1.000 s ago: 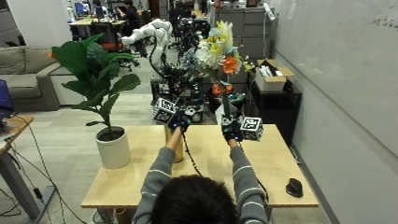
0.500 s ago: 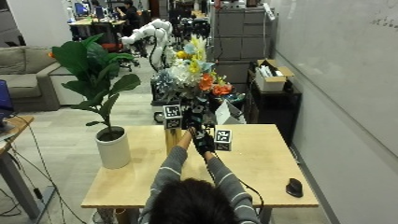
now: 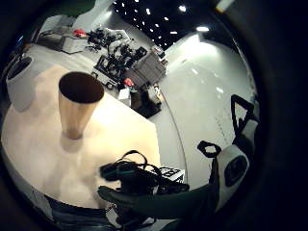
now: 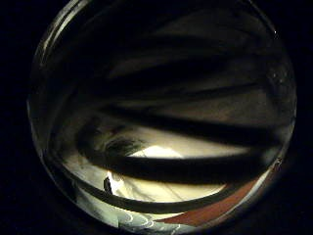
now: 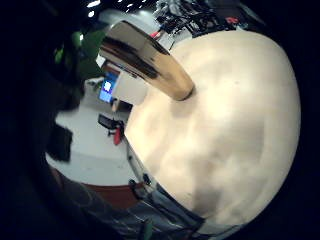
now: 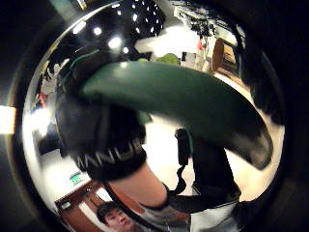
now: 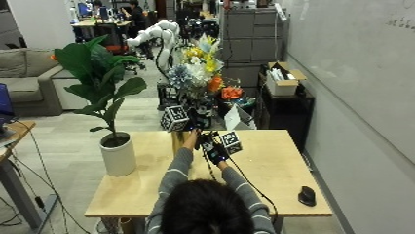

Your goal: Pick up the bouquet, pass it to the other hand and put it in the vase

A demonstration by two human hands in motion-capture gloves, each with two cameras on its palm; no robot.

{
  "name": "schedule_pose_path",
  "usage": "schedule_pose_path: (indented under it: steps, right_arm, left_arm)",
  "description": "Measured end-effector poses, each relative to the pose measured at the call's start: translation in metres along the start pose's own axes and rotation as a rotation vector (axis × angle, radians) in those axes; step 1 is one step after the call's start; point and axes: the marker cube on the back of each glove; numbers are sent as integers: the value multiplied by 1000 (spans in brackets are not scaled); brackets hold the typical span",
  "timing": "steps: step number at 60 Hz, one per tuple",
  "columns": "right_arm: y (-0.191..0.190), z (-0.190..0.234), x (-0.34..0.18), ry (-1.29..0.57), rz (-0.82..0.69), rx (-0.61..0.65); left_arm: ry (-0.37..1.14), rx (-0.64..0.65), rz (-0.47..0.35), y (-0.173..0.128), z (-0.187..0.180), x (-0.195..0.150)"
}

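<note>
The bouquet of yellow, white, blue and orange flowers stands upright above the table's far edge. My left hand grips its stems from the left. My right hand is just below and to the right. In the right thumb side palm view the green stem bundle runs across that palm, dark fingers curve behind it, and the left hand is wrapped round it higher up. The gold cone vase stands upright on the table just left of my left forearm, its mouth open.
A white pot with a tall leafy plant stands on the table's left side. A dark computer mouse lies near the front right corner. Cabinets and a box stand behind the table's far edge.
The bouquet went from the right, in my right hand, to the middle of the table. My left hand left the vase and closed on the stems, and my right hand sits lower now.
</note>
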Motion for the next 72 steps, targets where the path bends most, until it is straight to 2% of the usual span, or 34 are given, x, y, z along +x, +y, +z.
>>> schedule_pose_path:
  steps: [2, 8, 10, 12, 15, 18, 22, 25, 27, 30, 34, 36, 38, 43, 46, 48, 51, 54, 56, 58, 59, 61, 65, 69, 72]
  right_arm:
    - [4, -5, 0, 50, 64, -2]
    - [2, -37, 23, 442, 29, 113]
    - [-1, -46, 26, 523, -43, 129]
    - [1, -51, 27, 532, -31, 124]
    - [3, -63, 39, 534, 91, 115]
    - [-3, -77, 53, 516, 93, 92]
    - [-3, -75, 45, 396, 3, 55]
    - [6, -80, 45, 400, 93, 22]
    - [10, -87, 49, 445, 147, 23]
    - [12, -111, 67, 636, 221, 105]
    - [8, -130, 84, 758, 201, 175]
    - [10, -142, 93, 842, 253, 216]
    - [18, -144, 96, 835, 310, 203]
    - [30, -151, 86, 851, 270, 222]
    - [35, -160, 88, 885, 282, 240]
    - [39, -160, 88, 858, 289, 224]
    - [51, -155, 86, 755, 420, 148]
    - [58, -157, 88, 713, 534, 111]
    - [57, -160, 91, 718, 478, 126]
    - [53, -162, 93, 721, 348, 151]
    - [51, -163, 92, 728, 285, 166]
    - [49, -165, 92, 740, 199, 188]
    - [52, -173, 96, 787, 149, 225]
    - [58, -185, 103, 865, 178, 264]
    - [63, -187, 105, 863, 213, 254]
  left_arm:
    - [-5, 8, 2, -2, -9, 10]
    - [3, 49, 50, -29, -23, 33]
    - [3, 61, 62, -39, -29, 43]
    - [-2, 75, 74, -47, -37, 53]
    - [-12, 104, 100, -61, -47, 65]
    - [-21, 134, 126, -76, -54, 71]
    - [-26, 170, 161, -98, -57, 68]
    - [-21, 181, 173, -113, -54, 62]
    - [-7, 175, 173, -118, -54, 60]
    - [16, 153, 172, -128, -47, 51]
    - [17, 148, 175, -141, -37, 38]
    - [13, 159, 182, -146, -34, 32]
    - [14, 177, 203, -152, -30, 26]
    - [101, 152, 244, -141, -31, 37]
    - [165, 109, 214, -132, -29, 38]
    - [187, 78, 193, -131, -24, 30]
    - [112, 39, 175, -133, -18, 5]
    - [96, -106, 146, -129, -8, -23]
    - [116, -242, 181, -126, -1, -42]
    - [81, -334, 253, -120, -2, -56]
    - [56, -373, 262, -114, -5, -62]
    - [31, -455, 209, -99, -14, -75]
    - [16, -578, 61, -71, -37, -104]
    - [-227, -509, -48, -72, -60, -156]
    - [-231, -554, -64, -63, -76, -166]
